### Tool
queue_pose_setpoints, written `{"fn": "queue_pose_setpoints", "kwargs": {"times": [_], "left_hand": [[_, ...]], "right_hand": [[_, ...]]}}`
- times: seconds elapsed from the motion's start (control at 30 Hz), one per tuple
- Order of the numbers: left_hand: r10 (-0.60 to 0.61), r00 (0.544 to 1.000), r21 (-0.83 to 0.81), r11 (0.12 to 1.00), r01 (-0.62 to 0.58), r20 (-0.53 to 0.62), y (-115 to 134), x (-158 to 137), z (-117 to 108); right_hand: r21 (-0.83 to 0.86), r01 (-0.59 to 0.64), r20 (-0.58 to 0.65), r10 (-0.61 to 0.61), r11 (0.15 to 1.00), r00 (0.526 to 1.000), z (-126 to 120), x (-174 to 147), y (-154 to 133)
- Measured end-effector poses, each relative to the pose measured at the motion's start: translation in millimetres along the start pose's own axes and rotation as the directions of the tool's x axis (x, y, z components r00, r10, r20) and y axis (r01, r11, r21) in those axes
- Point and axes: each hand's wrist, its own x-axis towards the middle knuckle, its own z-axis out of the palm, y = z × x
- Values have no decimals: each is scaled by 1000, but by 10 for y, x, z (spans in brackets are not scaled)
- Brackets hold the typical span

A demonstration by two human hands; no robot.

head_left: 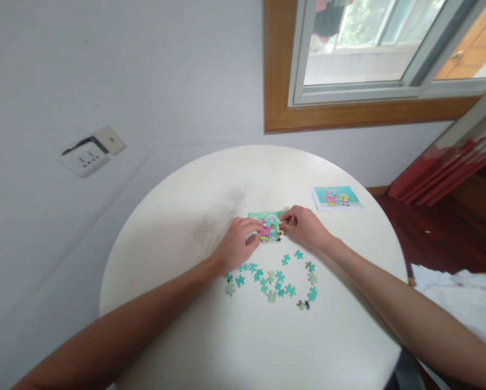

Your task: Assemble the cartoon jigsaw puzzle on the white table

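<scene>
A partly joined jigsaw puzzle (273,219) lies on the round white table, showing a pink figure on a teal ground. My left hand (240,241) grips its left side, the fingers over the pink figure and the thumb at the lower edge. At the right side of the puzzle, my right hand (303,225) is closed in a pinch on a puzzle piece, mostly hidden by the fingertips. Several loose teal and pale green pieces (280,276) are scattered on the near side of the puzzle. Part of the joined picture is covered by my hands.
A reference picture card (336,197) with a pink and a yellow figure lies at the table's far right. The white table (178,200) has a grey smudge and stands close to the wall. A socket (86,158) hangs loose at left; a red curtain (438,168) hangs at right.
</scene>
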Motion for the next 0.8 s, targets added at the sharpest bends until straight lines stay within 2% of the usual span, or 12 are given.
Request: {"fn": "queue_pose_setpoints", "kwargs": {"times": [0.13, 0.3, 0.53, 0.8], "left_hand": [[11, 1000, -8, 1000, -11, -15, 7, 1, -4], [5, 999, -4, 1000, -5, -38, 17, 4, -11], [-5, 999, -9, 1000, 5, -44, 33, 7, -21], [-17, 999, -5, 1000, 17, -33, 8, 3, -12]], "right_hand": [[35, 39, -20, -39, 999, 999, -11, -1, 11], [72, 42, 28, -44, 997, 999, 11, -14, 6], [82, 87, -60, -82, 993, 995, -66, 24, 114], [34, 98, 25, -99, 995, 995, -56, 24, 178]]}}
